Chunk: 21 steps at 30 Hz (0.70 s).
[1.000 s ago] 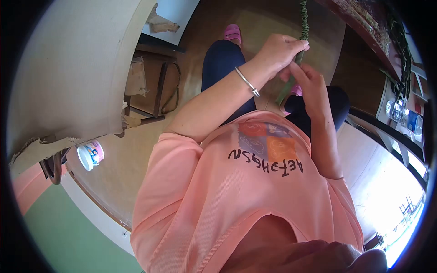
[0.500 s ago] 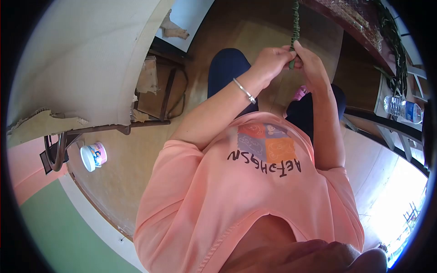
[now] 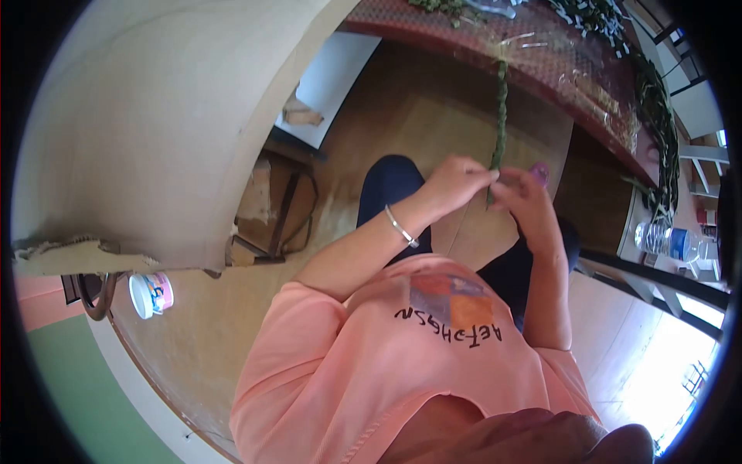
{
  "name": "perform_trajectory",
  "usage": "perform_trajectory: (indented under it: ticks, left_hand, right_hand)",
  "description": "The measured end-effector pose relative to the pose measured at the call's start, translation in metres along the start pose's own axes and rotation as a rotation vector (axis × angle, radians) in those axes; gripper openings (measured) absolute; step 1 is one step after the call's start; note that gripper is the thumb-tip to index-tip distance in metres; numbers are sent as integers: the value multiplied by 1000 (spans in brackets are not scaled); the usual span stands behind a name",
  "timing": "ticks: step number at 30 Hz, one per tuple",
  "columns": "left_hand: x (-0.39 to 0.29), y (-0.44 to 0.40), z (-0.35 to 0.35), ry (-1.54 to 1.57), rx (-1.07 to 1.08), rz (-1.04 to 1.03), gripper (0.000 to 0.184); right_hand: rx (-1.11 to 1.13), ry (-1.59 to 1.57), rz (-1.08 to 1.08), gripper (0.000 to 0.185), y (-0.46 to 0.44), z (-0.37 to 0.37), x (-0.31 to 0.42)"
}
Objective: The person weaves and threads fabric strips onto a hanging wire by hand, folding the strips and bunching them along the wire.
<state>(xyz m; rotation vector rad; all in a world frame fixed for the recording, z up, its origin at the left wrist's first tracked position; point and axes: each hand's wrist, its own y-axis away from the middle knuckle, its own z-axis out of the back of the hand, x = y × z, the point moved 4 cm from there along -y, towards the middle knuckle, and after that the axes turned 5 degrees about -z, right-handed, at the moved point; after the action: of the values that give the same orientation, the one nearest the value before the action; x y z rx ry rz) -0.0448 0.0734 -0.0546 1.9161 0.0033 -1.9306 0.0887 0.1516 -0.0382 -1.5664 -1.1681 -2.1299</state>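
A green twisted strand (image 3: 501, 116) stretches from the edge of the red-covered table down to my hands. With thumb and fingers pinched together, my left hand (image 3: 457, 184) holds it near its lower part; a silver bangle is on that wrist. My right hand (image 3: 529, 199) is close beside the left one, its fingers curled round the strand's lower end, where the fingertips partly hide it. A short green tip shows between the hands.
The table (image 3: 464, 39) bears green strands and white bits. A green bundle (image 3: 657, 116) hangs at its right, near a plastic bottle (image 3: 666, 241). A white tub (image 3: 151, 295) stands on the floor at left. A pale board (image 3: 131, 131) with torn edges fills the upper left.
The view has tilted up, showing more of the table. My hands and the strand appear lower in view. The flat green tail seen hanging earlier now shows only as a short tip.
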Motion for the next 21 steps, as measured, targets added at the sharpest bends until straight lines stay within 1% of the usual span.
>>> perform_trajectory:
  ticks: [2,3,5,6,10,12,13,15,16,17,18,20,21]
  left_hand:
    - [2,-7,4,-37,37,10,30]
    - [5,-8,4,-46,38,6,30]
    - [6,-10,6,-47,19,-61,29]
    - [6,-12,7,-52,20,-60,29]
    - [-4,-15,9,-361,175,-311,28]
    - [-26,-21,20,-554,364,-171,27]
    - [-44,-30,26,-555,370,-171,27]
    - [-79,-66,53,-577,111,-242,23]
    - [-89,-92,61,-613,-127,-551,17]
    - [-101,-122,64,-627,-240,-728,12]
    - [-105,-157,65,-629,-236,-725,12]
    - [-124,-208,60,-1056,-594,-1051,11]
    - [-130,-234,55,-1168,-650,-1039,13]
  right_hand:
    - [54,-46,-67,37,-9,-1,-2]
    - [53,-52,-60,37,-11,0,-3]
    - [155,-73,-83,32,-15,-3,-8]
    - [155,-77,-81,32,-16,-5,-9]
    - [206,-170,-30,27,-13,-15,-11]
    - [216,-211,-48,26,-12,-15,-12]
    - [229,-249,-67,25,-12,-14,-12]
    - [262,-322,-104,23,-13,-14,-11]
    - [263,-323,-104,23,-14,-13,-10]
    - [297,-347,-129,23,-15,-13,-10]
    - [331,-373,-156,24,-16,-14,-10]
    - [394,-430,-208,24,-17,-14,-9]
    - [391,-434,-206,24,-18,-12,-6]
